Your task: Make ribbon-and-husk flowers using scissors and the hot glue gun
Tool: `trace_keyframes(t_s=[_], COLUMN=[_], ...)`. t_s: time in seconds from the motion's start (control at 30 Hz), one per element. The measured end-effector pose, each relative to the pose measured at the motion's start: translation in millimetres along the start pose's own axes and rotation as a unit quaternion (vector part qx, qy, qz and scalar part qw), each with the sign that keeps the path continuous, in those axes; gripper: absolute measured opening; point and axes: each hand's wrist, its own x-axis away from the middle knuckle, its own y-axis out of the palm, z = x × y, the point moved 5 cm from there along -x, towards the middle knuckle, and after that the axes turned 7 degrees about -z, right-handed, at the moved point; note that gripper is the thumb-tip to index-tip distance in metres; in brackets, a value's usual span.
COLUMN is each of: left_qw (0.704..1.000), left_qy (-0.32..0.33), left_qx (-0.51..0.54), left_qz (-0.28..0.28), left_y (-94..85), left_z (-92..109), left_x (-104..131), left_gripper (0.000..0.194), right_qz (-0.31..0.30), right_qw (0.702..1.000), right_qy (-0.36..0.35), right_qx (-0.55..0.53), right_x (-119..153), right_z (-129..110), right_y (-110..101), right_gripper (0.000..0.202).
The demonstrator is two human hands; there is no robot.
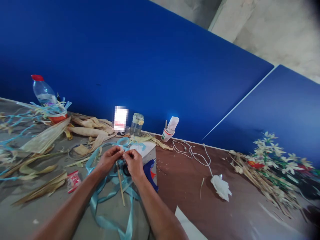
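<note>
Over the cluttered table, my left hand (109,160) and my right hand (134,162) meet with fingertips pinched together. Whatever is between the fingertips is too small or hidden to make out. Just below them a thin straw-coloured stick (120,185) slants down; I cannot tell whether it is held or lying there. Light blue ribbon (101,220) lies in loops under and around my forearms. Close to my right hand are a dark blue piece (150,173) and a black round object (126,170), the latter partly covered by the fingers.
Dried corn husks (45,136) and a red candy wrapper (73,181) lie left. Along the blue partition (160,66) stand a bottle (42,88), a glass jar (137,124) and a paper cup (168,134). White cable (192,153), a white bundle (221,188) and white flowers (272,156) are right.
</note>
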Motion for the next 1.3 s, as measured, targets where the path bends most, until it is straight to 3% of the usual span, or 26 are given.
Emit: trace_keyframes(t_s=[0.17,0.27,0.4,0.5,0.63,0.83,1.1,1.2,1.3], left_qw=[0.999,0.998,0.998,0.998,0.996,0.994,0.995,0.994,0.992], left_qy=[0.017,0.018,0.020,0.020,0.025,0.025,0.012,0.017,0.017], left_qx=[0.020,0.027,0.007,-0.015,-0.047,-0.064,-0.001,0.015,0.037], left_qz=[0.038,0.055,0.059,0.064,0.076,0.081,0.095,0.104,0.116], left_y=[-7.8,-10.5,-7.6,-4.7,-3.1,-5.4,-8.4,-11.1,-15.8], left_z=[4,6,8,10,16,18,15,15,12], left_x=[-1,-2,-1,-1,1,1,2,3,3], left_gripper=[0.026,0.029,0.030,0.031,0.032,0.031,0.032,0.032,0.032], right_qz=[0.006,-0.044,-0.137,-0.175,-0.191,-0.177,-0.172,-0.170,-0.165], right_qw=[0.996,0.974,0.881,0.808,0.759,0.741,0.733,0.738,0.762], right_qy=[-0.022,-0.015,0.026,0.048,0.043,0.048,0.052,0.056,0.043], right_qx=[0.084,0.221,0.451,0.561,0.621,0.646,0.656,0.651,0.624], right_x=[-3,-3,8,21,30,27,25,24,21], right_z=[-8,-19,-31,-33,-30,-22,-11,-10,-13], right_y=[-11,-17,-16,-10,0,-2,-4,-3,-5], right_gripper=[0.012,0.015,0.015,0.020,0.026,0.025,0.025,0.028,0.028])
